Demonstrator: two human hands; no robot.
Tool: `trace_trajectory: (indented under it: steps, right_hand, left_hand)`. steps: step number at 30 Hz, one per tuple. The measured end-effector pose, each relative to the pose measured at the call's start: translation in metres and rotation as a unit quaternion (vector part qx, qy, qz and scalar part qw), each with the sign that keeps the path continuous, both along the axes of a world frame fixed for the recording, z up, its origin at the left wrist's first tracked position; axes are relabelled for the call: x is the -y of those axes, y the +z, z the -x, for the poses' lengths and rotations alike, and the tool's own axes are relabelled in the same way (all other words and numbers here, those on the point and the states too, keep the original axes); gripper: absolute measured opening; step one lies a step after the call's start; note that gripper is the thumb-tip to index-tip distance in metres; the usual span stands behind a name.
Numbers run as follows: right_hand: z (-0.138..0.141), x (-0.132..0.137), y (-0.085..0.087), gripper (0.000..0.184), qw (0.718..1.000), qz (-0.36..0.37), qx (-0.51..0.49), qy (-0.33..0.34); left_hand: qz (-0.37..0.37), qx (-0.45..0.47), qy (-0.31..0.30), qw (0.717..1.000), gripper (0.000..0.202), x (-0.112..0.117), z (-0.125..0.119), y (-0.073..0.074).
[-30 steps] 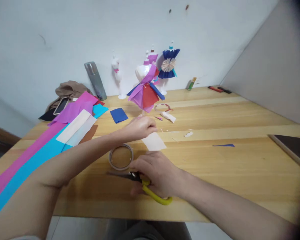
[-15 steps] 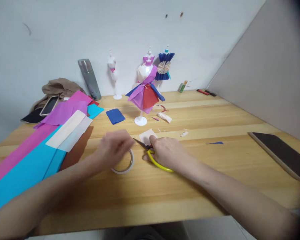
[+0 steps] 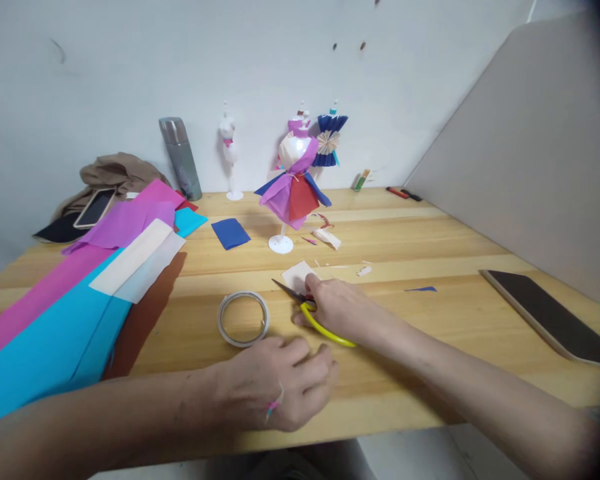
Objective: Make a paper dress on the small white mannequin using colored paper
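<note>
My right hand [image 3: 345, 307] grips a pair of scissors [image 3: 325, 329] with yellow handles. The dark blades point to the upper left, low over the tabletop. Just behind the blades lies a small cream paper piece [image 3: 295, 272]. My left hand [image 3: 295, 380] hovers palm down near the front edge, fingers curled, its fingertips partly hidden; whether something is in them does not show. Small pink, white and blue marks or bits show on its back. A roll of double-sided tape [image 3: 222, 320] rests on the table between the hand and the paper sheets.
A small dress form [image 3: 300, 193] wears a purple, red and blue paper dress. Behind it stand other small forms. Crepe paper sheets [image 3: 55, 333] cover the left side, near a flask [image 3: 181, 160]. A folded blue paper [image 3: 231, 233], paper scraps [image 3: 327, 238] and a dark tablet-like slab [image 3: 550, 317] lie around.
My left hand has moved from above the tape roll down and right toward the table's front edge, uncovering the roll. My right hand stays on the scissors; the view has shifted slightly.
</note>
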State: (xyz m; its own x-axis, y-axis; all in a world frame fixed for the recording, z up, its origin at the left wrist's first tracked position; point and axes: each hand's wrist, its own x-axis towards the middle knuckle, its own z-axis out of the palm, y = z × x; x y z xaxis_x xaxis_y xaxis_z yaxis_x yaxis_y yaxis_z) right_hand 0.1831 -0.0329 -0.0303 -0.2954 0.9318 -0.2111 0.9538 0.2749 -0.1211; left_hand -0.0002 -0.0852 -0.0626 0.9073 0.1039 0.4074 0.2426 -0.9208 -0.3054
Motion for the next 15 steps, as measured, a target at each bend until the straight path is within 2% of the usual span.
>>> trace_trajectory:
  steps: [4, 7, 10, 13, 15]
  right_hand:
    - [-0.004, -0.002, -0.010, 0.035, 1.000, -0.001, -0.024, -0.012]
    - [-0.010, -0.006, -0.012, 0.032, 0.997, 0.029, -0.074, -0.014]
    - [-0.017, -0.004, -0.004, 0.035, 0.990, 0.076, -0.122, -0.008]
    - [-0.018, 0.006, 0.012, 0.027, 0.980, 0.107, -0.158, 0.064]
    - [-0.018, 0.009, 0.022, 0.028, 0.975, 0.113, -0.160, 0.106]
  left_hand:
    - [-0.007, 0.004, 0.038, 0.999, 0.031, 0.000, -0.004, -0.003]
    - [0.000, 0.003, 0.046, 0.999, 0.031, 0.000, -0.005, -0.007]
    - [-0.005, -0.005, 0.035, 0.999, 0.030, 0.000, -0.005, -0.008]
    - [0.034, -0.026, 0.048, 0.998, 0.031, -0.002, -0.005, -0.007]
    - [0.069, -0.030, 0.058, 0.995, 0.028, -0.005, -0.006, -0.008]
